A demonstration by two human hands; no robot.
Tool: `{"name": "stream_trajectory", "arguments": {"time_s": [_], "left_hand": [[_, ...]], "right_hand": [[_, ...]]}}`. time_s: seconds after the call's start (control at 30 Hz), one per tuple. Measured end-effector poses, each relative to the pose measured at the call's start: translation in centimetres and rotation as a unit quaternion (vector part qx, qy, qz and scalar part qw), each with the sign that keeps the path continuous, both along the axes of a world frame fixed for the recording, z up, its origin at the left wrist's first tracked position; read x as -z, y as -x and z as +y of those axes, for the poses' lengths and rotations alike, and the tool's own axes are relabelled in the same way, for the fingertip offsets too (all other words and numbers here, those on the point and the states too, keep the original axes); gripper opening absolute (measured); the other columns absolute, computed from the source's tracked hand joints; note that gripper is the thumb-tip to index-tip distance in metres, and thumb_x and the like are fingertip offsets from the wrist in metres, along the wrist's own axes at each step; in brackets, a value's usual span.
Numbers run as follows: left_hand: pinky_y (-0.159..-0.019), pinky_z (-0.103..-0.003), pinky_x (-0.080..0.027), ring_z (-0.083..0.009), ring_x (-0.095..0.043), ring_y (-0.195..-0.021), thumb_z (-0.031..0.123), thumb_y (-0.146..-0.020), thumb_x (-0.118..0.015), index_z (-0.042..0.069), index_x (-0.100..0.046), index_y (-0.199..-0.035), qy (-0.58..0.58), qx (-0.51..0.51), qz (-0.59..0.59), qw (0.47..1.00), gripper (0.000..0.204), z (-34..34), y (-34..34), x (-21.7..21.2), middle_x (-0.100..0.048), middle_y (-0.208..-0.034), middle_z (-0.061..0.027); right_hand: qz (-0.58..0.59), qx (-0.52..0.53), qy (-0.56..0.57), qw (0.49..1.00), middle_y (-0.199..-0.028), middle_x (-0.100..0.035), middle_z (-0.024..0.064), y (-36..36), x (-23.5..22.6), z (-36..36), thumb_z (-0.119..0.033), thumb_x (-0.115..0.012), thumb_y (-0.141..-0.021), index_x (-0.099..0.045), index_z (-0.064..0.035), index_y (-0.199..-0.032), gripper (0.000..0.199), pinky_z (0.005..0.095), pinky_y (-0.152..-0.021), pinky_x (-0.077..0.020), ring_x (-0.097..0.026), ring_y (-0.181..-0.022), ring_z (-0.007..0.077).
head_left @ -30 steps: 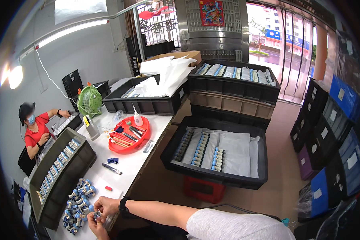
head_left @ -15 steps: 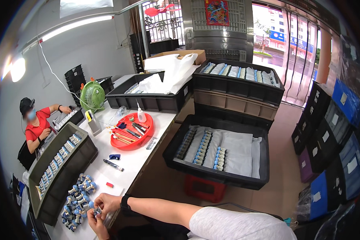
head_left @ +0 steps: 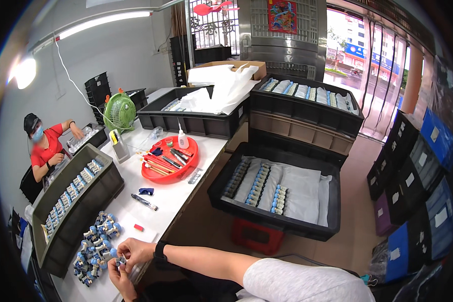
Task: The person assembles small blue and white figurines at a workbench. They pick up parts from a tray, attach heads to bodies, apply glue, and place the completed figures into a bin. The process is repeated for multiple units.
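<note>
My left hand [head_left: 120,280] and my right hand [head_left: 137,251] meet at the table's near edge. Between their fingertips is a small blue-grey and white figurine [head_left: 121,261], mostly covered by the fingers. The left fingers pinch it from below while the right ones close on it from above. Whether the right hand also grips a fine tool is too small to tell. Just left of the hands lies a loose heap of small blue and white figurines [head_left: 91,251]. A red block [head_left: 139,228] and a dark pen [head_left: 144,202] rest on the white table [head_left: 171,199] beyond them.
A dark grey crate [head_left: 80,221] with figurine rows stands left. A red tray [head_left: 194,160] holds brushes, pens and a white bottle. On the right, a black crate [head_left: 274,221] of figurines sits on a red stool [head_left: 256,236]. Across the table a person [head_left: 50,148] works; a green fan [head_left: 120,111] stands behind.
The view has shifted slightly, so the scene sits a little further right. Both hands stay together on the figurine with small finger movements. The person across the table has moved a hand slightly.
</note>
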State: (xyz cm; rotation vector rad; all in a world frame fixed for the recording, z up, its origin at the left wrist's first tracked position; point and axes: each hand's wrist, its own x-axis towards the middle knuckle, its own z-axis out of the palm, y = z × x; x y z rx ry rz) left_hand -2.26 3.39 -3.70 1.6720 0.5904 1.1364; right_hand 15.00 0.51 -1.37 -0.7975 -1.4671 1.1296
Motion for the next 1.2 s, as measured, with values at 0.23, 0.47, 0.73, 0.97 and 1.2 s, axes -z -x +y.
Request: {"name": "stream_trajectory", "arguments": {"time_s": [0.23, 0.47, 0.73, 0.97, 1.2], "left_hand": [[-0.076, -0.021, -0.039, -0.0082, -0.049, -0.085, 0.014, -0.094, -0.053, 0.002, -0.054, -0.097, 0.02, -0.017, -0.002, 1.0, 0.012, -0.4, -0.4, -0.4, -0.055, -0.092, -0.0014], [-0.076, -0.02, -0.04, -0.0074, -0.049, -0.085, 0.013, -0.096, -0.051, 0.001, -0.052, -0.101, 0.033, -0.026, -0.014, 0.999, 0.013, -0.5, 0.0, -0.9, -0.054, -0.093, -0.0017], [-0.074, -0.02, -0.039, -0.0068, -0.048, -0.082, 0.014, -0.097, -0.049, 0.001, -0.051, -0.102, 0.054, -0.025, -0.023, 0.998, 0.014, -0.6, -0.8, -0.5, -0.053, -0.091, -0.0014], [-0.075, -0.024, -0.043, -0.01, -0.052, -0.086, 0.014, -0.096, -0.05, 0.001, -0.051, -0.108, 0.054, -0.083, -0.043, 0.994, 0.018, -1.2, -0.8, -1.0, -0.054, -0.091, -0.0031], [-0.071, -0.021, -0.046, -0.0083, -0.056, -0.086, 0.008, -0.09, -0.06, 0.003, -0.051, -0.104, 0.084, -0.015, -0.09, 0.992, 0.017, -1.1, -0.9, -0.7, -0.059, -0.091, -0.002]], "right_hand": [[-0.005, 0.011, 0.017, 1.0, -0.064, -0.047, -0.0053, -0.1, -0.4, -0.3, -0.002, -0.08, -0.057, -0.058, -0.0018, -0.087, 0.037, 0.0202, -0.051, -0.0325, -0.039, -0.058, 0.0033], [0.026, 0.002, 0.014, 1.0, -0.061, -0.043, -0.0055, 0.3, -0.2, 0.1, -0.007, -0.08, -0.059, -0.058, 0.0003, -0.095, 0.044, 0.0208, -0.051, -0.0316, -0.039, -0.056, 0.0038], [0.037, 0.003, 0.02, 0.999, -0.063, -0.048, -0.003, -0.4, -0.1, -0.3, -0.009, -0.08, -0.059, -0.057, 0.0013, -0.098, 0.046, 0.0215, -0.051, -0.0348, -0.045, -0.057, 0.0047], [-0.015, 0.044, -0.004, 0.999, -0.07, -0.054, 0.0002, 0.3, -0.2, -0.2, -0.014, -0.084, -0.055, -0.059, -0.0019, -0.099, 0.052, 0.0237, -0.061, -0.0462, -0.053, -0.065, 0.0096], [-0.067, 0.052, -0.019, 0.996, -0.075, -0.057, -0.0008, -0.5, -0.5, -0.8, -0.016, -0.084, -0.066, -0.06, -0.0038, -0.104, 0.047, 0.0224, -0.063, -0.0463, -0.053, -0.07, 0.0052]]}}
